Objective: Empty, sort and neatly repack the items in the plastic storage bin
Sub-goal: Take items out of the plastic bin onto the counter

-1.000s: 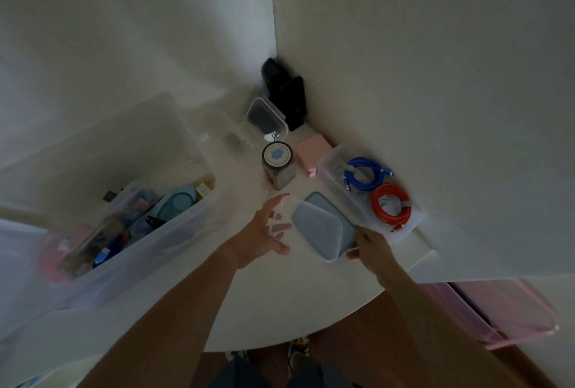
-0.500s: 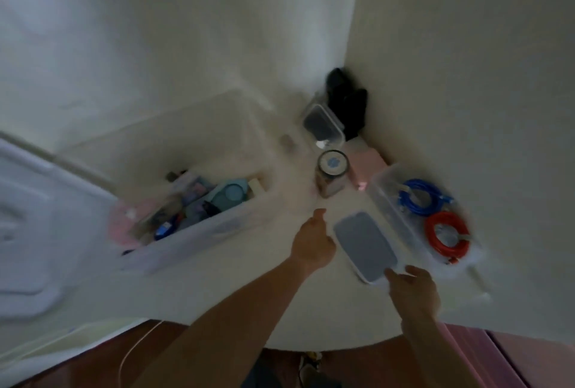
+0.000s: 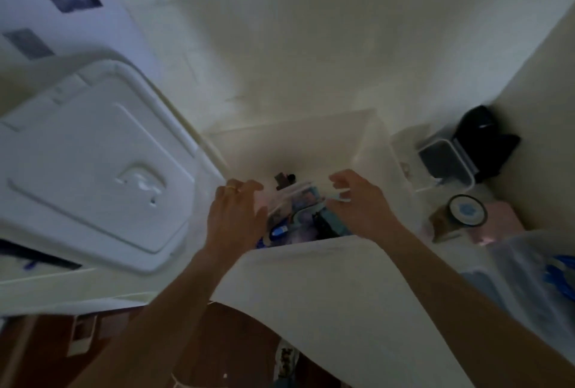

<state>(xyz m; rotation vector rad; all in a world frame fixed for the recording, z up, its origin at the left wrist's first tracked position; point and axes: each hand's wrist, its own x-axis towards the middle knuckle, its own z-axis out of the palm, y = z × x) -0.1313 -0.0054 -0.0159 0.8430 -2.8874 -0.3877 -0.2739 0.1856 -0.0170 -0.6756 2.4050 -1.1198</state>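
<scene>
The clear plastic storage bin [image 3: 295,138] stands on the white table [image 3: 326,294], with mixed small items at its bottom: a blue piece [image 3: 278,232], a teal object [image 3: 334,221], a small clear box [image 3: 291,196] and a dark piece [image 3: 282,179]. Both of my hands hover over these contents. My left hand [image 3: 236,219], a ring on one finger, has its fingers spread and slightly bent. My right hand [image 3: 361,204] has loosely curled fingers, and its thumb lies close to a thin pale strip. The picture is blurred, and I see no grip on anything.
The bin's large white lid [image 3: 93,170] leans at the left. To the right are a jar with a blue-patterned lid [image 3: 466,212], a pink box [image 3: 501,226], a small dark-lidded container [image 3: 441,160], a black object [image 3: 485,138] and a clear tub of blue cable [image 3: 553,275].
Both hands left the grey-lidded container on the right and moved left, over the storage bin. The view swung left with them.
</scene>
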